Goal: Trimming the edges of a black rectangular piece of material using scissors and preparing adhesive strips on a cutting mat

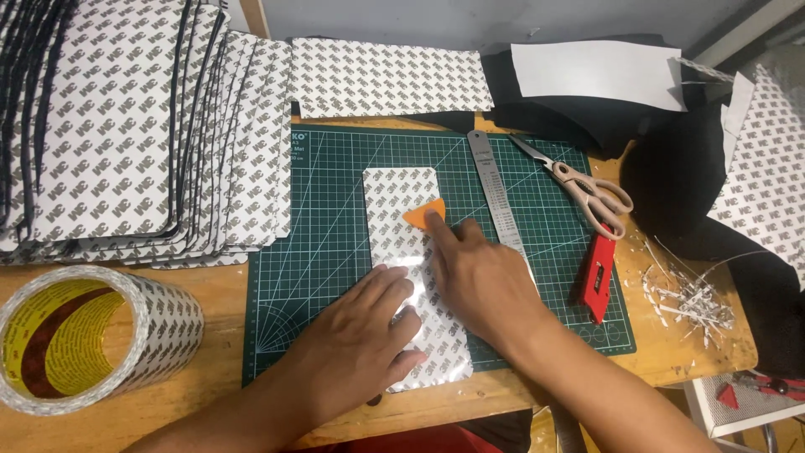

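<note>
A: Where did the hands sit at that moment?

B: Both lay on a tall rounded-corner sheet with a grey-printed white backing [401,191], which rested flat on the green gridded cutting mat [327,252] in the middle of the wooden tabletop [210,289]. The left hand [360,335] was spread flat, palm down, fingers loose on the sheet's lower half, gripping nothing.

A: And the right one?

B: The right hand [482,281] reached across the sheet, its forefinger pressing a small orange plastic wedge-shaped scraper [424,213] against the backing near the upper part. I could not tell whether the thumb also pinched the scraper.

A: What lay around them?

B: A steel ruler [493,184] ran down the mat just beside the right hand. Further right were beige-handled scissors [587,189] and a red utility knife [597,273], with white paper trimmings [692,298] near the mat's edge. A big roll of double-sided tape [92,335] stood at the left, below a fanned stack of similar backed sheets [126,126]. Black fabric pieces [671,168] were heaped at the far right.
</note>
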